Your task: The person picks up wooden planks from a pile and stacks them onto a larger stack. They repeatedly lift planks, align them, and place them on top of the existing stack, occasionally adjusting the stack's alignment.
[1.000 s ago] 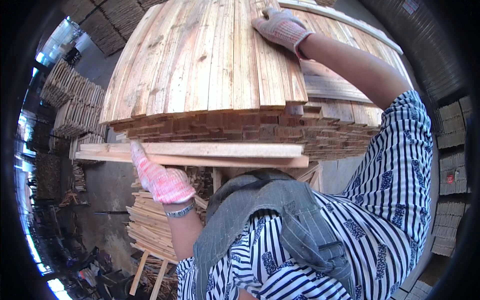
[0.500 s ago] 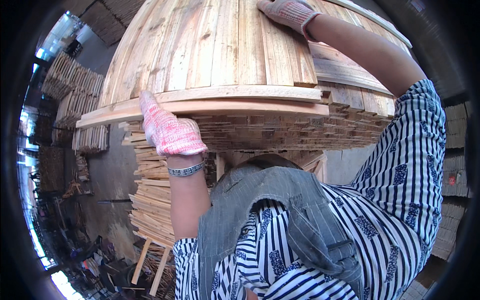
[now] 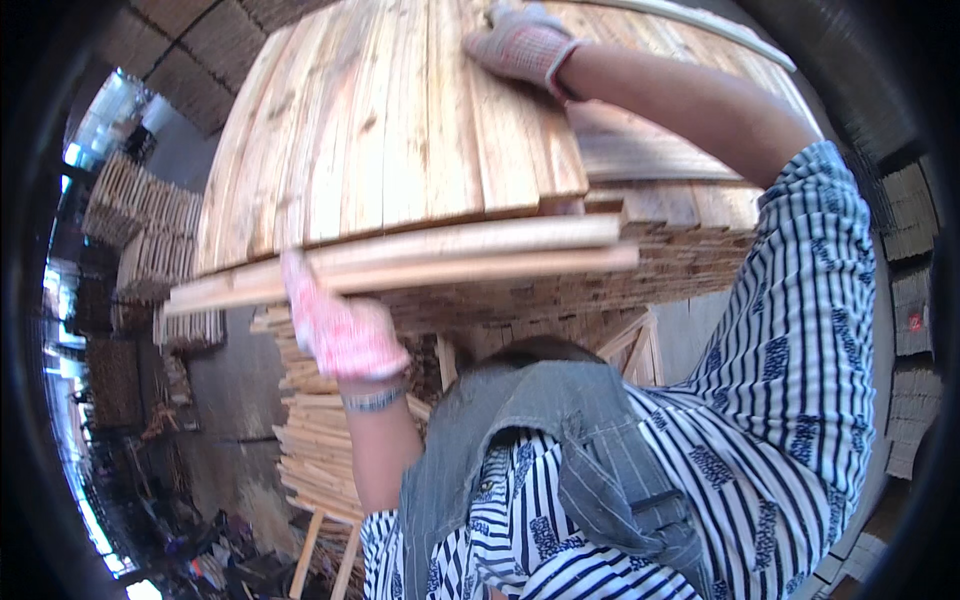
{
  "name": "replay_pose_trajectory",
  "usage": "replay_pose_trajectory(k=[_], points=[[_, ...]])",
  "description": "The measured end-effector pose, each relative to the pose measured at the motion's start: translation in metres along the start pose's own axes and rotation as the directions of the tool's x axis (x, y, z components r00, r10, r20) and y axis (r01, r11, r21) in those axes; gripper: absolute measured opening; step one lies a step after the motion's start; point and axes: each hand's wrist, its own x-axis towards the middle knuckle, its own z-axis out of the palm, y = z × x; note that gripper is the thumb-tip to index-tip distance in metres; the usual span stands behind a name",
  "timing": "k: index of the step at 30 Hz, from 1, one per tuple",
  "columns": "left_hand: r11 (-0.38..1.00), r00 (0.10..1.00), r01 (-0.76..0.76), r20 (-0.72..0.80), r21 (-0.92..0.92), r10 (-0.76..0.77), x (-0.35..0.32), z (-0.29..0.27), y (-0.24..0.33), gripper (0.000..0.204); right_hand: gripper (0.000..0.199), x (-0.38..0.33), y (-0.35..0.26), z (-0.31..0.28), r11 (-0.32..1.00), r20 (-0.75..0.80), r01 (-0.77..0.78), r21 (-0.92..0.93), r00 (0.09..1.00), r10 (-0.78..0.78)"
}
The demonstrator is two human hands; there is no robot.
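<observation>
My left hand (image 3: 345, 325), in a pink-and-white knit glove, grips two long pale wooden strips (image 3: 480, 240) lying side by side. Its thumb points up over them and the other fingers are hidden below. These strips run along the near end of a layer of flat wooden planks (image 3: 370, 130), with a narrow gap toward their right end. Farther off, my right hand (image 3: 520, 45), gloved alike, lies on top of the planks near the layer's right side, fingers apart; the fingertips are partly blurred.
Under the planks is a thick stack of boards (image 3: 690, 205). A pile of loose strips (image 3: 315, 440) rises below my left arm. More bundled wood stacks (image 3: 145, 210) stand at the left across the grey floor (image 3: 235, 400), and other stacks (image 3: 910, 265) line the right.
The two strips have come away from the plank ends toward me in my left hand, most at their right end. My right hand now appears farther left on the planks; the view has shifted.
</observation>
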Motion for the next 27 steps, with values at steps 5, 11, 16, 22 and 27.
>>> replay_pose_trajectory(k=[5,11,16,22,27], points=[[0.354,0.739,0.381,0.051,-0.854,-0.672,-0.001,-0.032,0.031,0.045,0.069,0.002,0.002,0.002,1.000,-0.166,0.008,-0.019,0.986,-0.011],[0.278,0.935,0.258,0.167,-0.925,-0.313,0.016,-0.061,0.094,0.070,0.050,-0.064,0.012,-0.033,0.739,-0.688,0.634,0.226,0.641,-0.340],[0.467,0.977,0.020,0.116,-0.884,0.178,0.013,-0.045,0.105,0.067,0.093,-0.227,-0.014,-0.041,0.676,-0.264,0.523,0.519,0.850,-0.456],[0.419,0.610,0.183,0.437,-0.889,0.661,-0.003,-0.001,0.168,0.057,0.087,-0.284,0.034,-0.002,0.708,-0.365,0.275,0.650,0.931,-0.026],[0.199,0.185,0.327,0.270,-0.924,0.945,-0.028,0.018,0.183,0.064,0.072,-0.355,0.117,0.029,0.680,-0.655,0.269,0.682,0.638,0.405]])
